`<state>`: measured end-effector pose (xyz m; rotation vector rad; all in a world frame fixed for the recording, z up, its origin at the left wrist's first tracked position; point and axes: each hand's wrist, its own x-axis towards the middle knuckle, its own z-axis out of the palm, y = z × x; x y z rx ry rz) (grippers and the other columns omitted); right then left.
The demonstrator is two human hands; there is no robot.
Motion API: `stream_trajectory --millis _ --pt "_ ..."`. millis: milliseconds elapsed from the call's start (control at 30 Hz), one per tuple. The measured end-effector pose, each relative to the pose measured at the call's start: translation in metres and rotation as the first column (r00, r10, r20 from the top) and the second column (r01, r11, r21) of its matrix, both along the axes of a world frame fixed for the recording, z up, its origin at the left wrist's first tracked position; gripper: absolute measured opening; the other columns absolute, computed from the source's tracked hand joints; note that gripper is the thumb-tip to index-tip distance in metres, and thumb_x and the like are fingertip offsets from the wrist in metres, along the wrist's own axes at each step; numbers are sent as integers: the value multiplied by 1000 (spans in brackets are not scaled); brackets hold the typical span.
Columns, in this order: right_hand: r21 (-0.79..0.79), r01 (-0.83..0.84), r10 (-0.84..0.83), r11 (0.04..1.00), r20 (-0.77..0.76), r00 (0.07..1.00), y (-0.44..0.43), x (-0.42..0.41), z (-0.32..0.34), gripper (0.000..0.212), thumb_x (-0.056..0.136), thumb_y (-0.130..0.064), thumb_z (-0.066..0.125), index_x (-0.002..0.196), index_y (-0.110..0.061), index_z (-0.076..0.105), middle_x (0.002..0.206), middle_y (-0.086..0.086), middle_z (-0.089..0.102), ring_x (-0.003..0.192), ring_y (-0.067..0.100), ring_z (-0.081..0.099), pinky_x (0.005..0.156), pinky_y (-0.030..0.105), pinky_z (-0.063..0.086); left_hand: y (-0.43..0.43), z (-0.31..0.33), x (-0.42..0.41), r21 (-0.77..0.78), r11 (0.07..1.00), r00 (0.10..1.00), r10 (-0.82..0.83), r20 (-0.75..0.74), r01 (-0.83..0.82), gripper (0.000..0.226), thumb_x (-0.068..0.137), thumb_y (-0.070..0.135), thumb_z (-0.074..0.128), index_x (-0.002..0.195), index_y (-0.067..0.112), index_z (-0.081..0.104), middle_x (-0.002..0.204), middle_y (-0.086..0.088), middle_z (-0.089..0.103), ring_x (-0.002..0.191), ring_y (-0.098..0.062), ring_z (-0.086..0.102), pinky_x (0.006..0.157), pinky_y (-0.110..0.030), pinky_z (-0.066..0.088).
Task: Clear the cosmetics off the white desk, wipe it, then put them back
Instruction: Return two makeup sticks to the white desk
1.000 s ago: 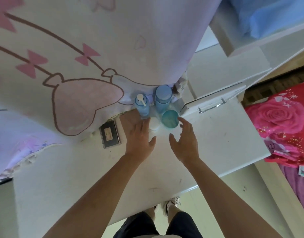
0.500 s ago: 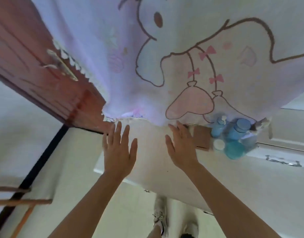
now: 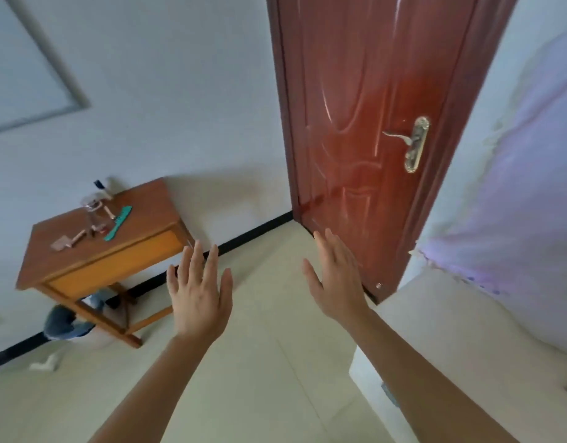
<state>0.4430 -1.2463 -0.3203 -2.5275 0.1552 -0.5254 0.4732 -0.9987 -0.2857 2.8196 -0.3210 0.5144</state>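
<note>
Over the floor (image 3: pixel 259 372), mid-frame: left hand (image 3: pixel 197 298) and right hand (image 3: pixel 338 282), both flat, fingers spread, backs to camera, holding nothing, touching nothing, well apart from each other. White desk (image 3: pixel 451 330) sits lower right; only its bare near corner shows, right forearm crossing above its edge. Pale purple cloth (image 3: pixel 531 187) hangs down to the desk's far side. Red-brown door (image 3: pixel 355 123) stands behind the right hand, brass handle (image 3: pixel 415 143) on its right edge. Wooden table (image 3: pixel 141 212) is at left against the wall, well apart from the desk. On it: teal comb (image 3: pixel 117 223), clear bottle (image 3: pixel 95 212) just beside the comb, a few small pinkish items (image 3: pixel 66 242) too blurred to identify. Dark blue object (image 3: pixel 64 321) under the table, can't tell what.
</note>
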Motion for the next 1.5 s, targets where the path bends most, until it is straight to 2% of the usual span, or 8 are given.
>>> stream_trajectory --millis 167,300,400,567,767,1067,1367,1500 --pt "20 -201 202 979 -40 979 150 95 1 64 100 -52 29 155 -20 19 163 7 18 150 20 14 121 42 21 140 -5 61 4 991 990 133 -42 -133 57 101 47 21 149 20 34 159 -9 26 149 -29 14 119 -56 13" --pt "1 -317 316 948 -61 947 243 156 6 66 98 -54 25 155 -22 17 164 5 14 151 19 12 121 38 19 227 4 109 9 974 973 226 -52 -226 61 101 52 16 150 19 32 160 -8 25 150 -27 12 119 -56 13" --pt "-5 -377 376 926 -64 924 286 195 8 64 100 -51 31 155 -22 17 164 5 13 151 19 11 121 35 17 269 8 146 30 964 964 264 -37 -263 61 100 52 18 150 19 32 159 -9 25 149 -28 14 118 -56 16" --pt "-18 -427 423 904 -92 901 327 272 -2 64 102 -46 39 155 -22 15 163 4 15 150 19 13 120 34 18 311 1 206 13 954 952 299 -65 -299 63 98 53 18 150 19 33 160 -9 24 149 -28 17 117 -57 19" --pt "10 -498 495 867 -133 859 364 396 -29 65 101 -47 41 155 -23 14 162 5 19 149 20 19 119 36 23 344 -21 300 46 938 930 347 -122 -344 60 96 48 30 149 22 29 161 -7 21 149 -28 17 117 -56 20" --pt "10 -609 599 793 -194 777 435 589 -13 62 100 -41 47 154 -25 19 161 1 22 149 19 20 116 36 27 402 -9 449 100 834 801 550 -236 -543 62 98 48 43 152 26 22 163 -2 13 149 -23 15 120 -49 17" --pt "67 -704 659 707 -425 621 519 679 -61 61 97 -35 56 150 -25 27 158 1 28 147 20 26 112 37 40 470 -60 524 112 762 658 616 -433 -638 63 97 47 47 151 29 20 163 -1 12 148 -25 18 118 -48 20" --pt "46 -688 599 724 -537 595 552 712 -85 59 98 -36 55 149 -25 29 158 1 27 146 20 27 110 37 42 514 -99 570 185 786 610 583 -536 -590 64 96 50 45 151 31 18 163 0 11 149 -25 17 117 -48 20"
